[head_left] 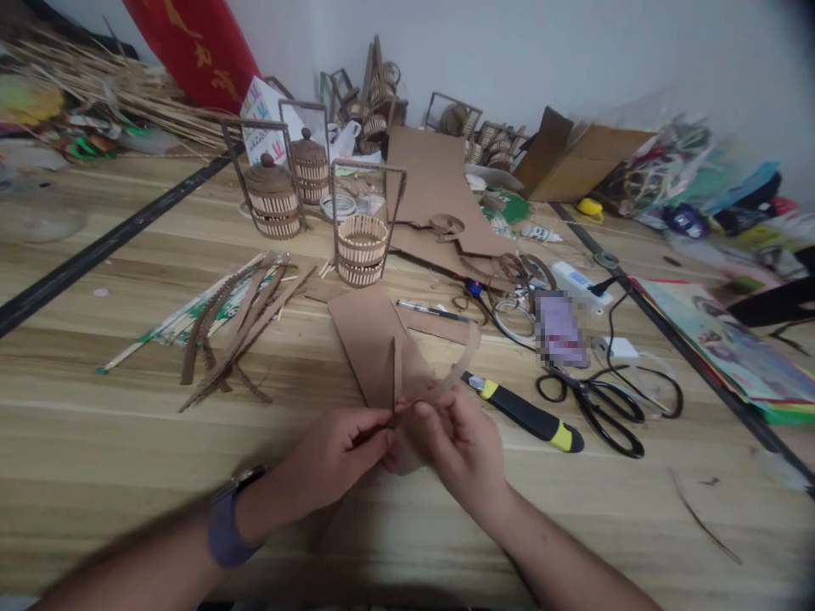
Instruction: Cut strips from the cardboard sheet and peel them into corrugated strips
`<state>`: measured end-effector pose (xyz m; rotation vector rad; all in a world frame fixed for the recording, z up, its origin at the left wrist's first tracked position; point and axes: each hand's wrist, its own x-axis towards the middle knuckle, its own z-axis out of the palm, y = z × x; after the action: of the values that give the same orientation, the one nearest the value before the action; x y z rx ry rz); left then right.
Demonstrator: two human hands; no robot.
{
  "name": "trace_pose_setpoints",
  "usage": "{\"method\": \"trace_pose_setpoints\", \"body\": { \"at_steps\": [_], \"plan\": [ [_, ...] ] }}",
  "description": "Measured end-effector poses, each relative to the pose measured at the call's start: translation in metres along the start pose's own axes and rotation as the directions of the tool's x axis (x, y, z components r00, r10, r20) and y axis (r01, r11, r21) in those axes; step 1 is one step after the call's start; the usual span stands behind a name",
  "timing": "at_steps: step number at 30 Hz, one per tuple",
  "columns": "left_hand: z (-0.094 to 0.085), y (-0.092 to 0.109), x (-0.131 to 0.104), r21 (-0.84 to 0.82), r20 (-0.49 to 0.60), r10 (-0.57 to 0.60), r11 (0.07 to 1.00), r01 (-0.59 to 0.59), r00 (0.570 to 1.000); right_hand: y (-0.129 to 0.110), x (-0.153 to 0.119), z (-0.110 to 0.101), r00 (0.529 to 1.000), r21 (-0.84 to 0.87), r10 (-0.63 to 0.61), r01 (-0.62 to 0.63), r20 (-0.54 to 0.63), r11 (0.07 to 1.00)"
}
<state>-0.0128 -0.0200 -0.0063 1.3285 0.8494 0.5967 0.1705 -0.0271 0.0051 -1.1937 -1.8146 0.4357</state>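
Note:
My left hand (356, 450) is closed on a narrow cardboard strip (397, 373), whose end stands up between the hands. Close against it, my right hand (455, 437) pinches a thin, pale, curled strip (466, 356) that looks like paper or peeled cardboard. Whether the two strips are one piece is hidden by the fingers. Beneath and beyond the hands lies a flat cardboard piece (362, 339). A black and yellow utility knife (528, 414) rests just right of my right hand.
Black-handled scissors (604, 407), a phone (561, 329) and a power strip (579, 284) lie to the right. Cut cardboard strips (235, 331) are piled left. A small stick bucket (362, 250) with a tall handle stands ahead, near two lidded ones (273, 199). An open carton (573, 157) is behind.

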Motion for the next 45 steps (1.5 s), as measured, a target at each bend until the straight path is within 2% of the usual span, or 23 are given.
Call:
{"method": "trace_pose_setpoints", "body": {
  "at_steps": [2, 3, 6, 8, 12, 15, 17, 19, 21, 23, 25, 29, 34, 37, 42, 45],
  "plan": [
    [0.0, 0.0, -0.001, 0.024, -0.006, -0.01, 1.0, 0.011, 1.0, -0.002, -0.001, 0.0, 0.997, 0.054, 0.07, -0.068, -0.027, 0.996],
    [0.0, 0.0, 0.0, -0.01, -0.004, -0.013, 1.0, 0.013, 1.0, -0.003, -0.001, 0.0, 0.998, 0.06, 0.062, -0.06, -0.03, 0.996],
    [0.0, -0.004, 0.004, -0.179, 0.002, 0.006, 0.984, -0.005, 1.0, -0.004, -0.003, 0.001, 0.998, 0.024, -0.064, 0.064, -0.003, 0.998],
    [-0.002, -0.007, 0.008, -0.227, -0.008, 0.012, 0.974, -0.014, 1.0, -0.003, -0.004, 0.003, 0.988, 0.009, -0.15, 0.15, 0.035, 0.989],
    [-0.003, -0.009, 0.01, -0.164, -0.06, 0.007, 0.986, -0.017, 0.998, 0.003, -0.003, 0.007, 0.975, -0.034, -0.21, 0.213, 0.073, 0.976],
    [-0.002, -0.008, 0.008, -0.121, -0.049, 0.018, 0.992, -0.024, 0.999, 0.004, -0.002, 0.006, 0.969, -0.032, -0.233, 0.236, 0.085, 0.971],
    [-0.001, -0.005, 0.006, -0.092, -0.022, 0.023, 0.995, -0.025, 0.999, 0.003, -0.002, 0.004, 0.981, -0.057, -0.181, 0.185, 0.063, 0.981],
    [-0.001, -0.003, 0.004, -0.054, -0.008, 0.01, 0.998, -0.01, 1.0, 0.0, -0.003, 0.002, 0.998, -0.062, -0.062, 0.063, 0.022, 0.996],
    [-0.001, -0.002, 0.002, -0.009, -0.003, -0.006, 1.0, 0.006, 1.0, -0.001, -0.004, 0.0, 0.998, 0.005, 0.058, -0.058, -0.005, 0.998],
    [-0.001, -0.003, 0.001, 0.013, 0.001, -0.008, 1.0, 0.008, 1.0, -0.002, -0.005, 0.0, 0.994, 0.076, 0.108, -0.107, -0.005, 0.991],
    [-0.002, -0.005, 0.002, -0.009, 0.003, 0.008, 1.0, -0.008, 1.0, -0.002, -0.006, 0.001, 0.997, 0.074, 0.078, -0.078, -0.005, 0.994],
    [-0.003, -0.008, 0.006, -0.099, -0.001, 0.05, 0.994, -0.05, 0.999, -0.002, -0.008, 0.004, 0.995, 0.007, -0.095, 0.094, 0.03, 0.996],
    [-0.003, -0.005, 0.008, -0.06, -0.047, 0.016, 0.998, -0.019, 0.999, 0.002, -0.006, 0.007, 0.974, -0.069, -0.217, 0.221, 0.069, 0.973],
    [0.0, -0.002, 0.004, -0.062, -0.015, 0.001, 0.998, -0.002, 1.0, 0.002, -0.005, 0.005, 0.98, -0.084, -0.192, 0.197, 0.057, 0.977],
    [0.001, 0.0, -0.001, 0.008, 0.01, -0.028, 1.0, 0.028, 1.0, -0.002, -0.006, 0.0, 1.0, -0.024, 0.0, -0.001, -0.009, 1.0],
    [0.0, -0.004, 0.001, -0.056, 0.02, 0.0, 0.998, 0.002, 1.0, -0.004, -0.009, 0.002, 0.999, -0.003, -0.023, 0.023, -0.027, 1.0]
  ]
}}
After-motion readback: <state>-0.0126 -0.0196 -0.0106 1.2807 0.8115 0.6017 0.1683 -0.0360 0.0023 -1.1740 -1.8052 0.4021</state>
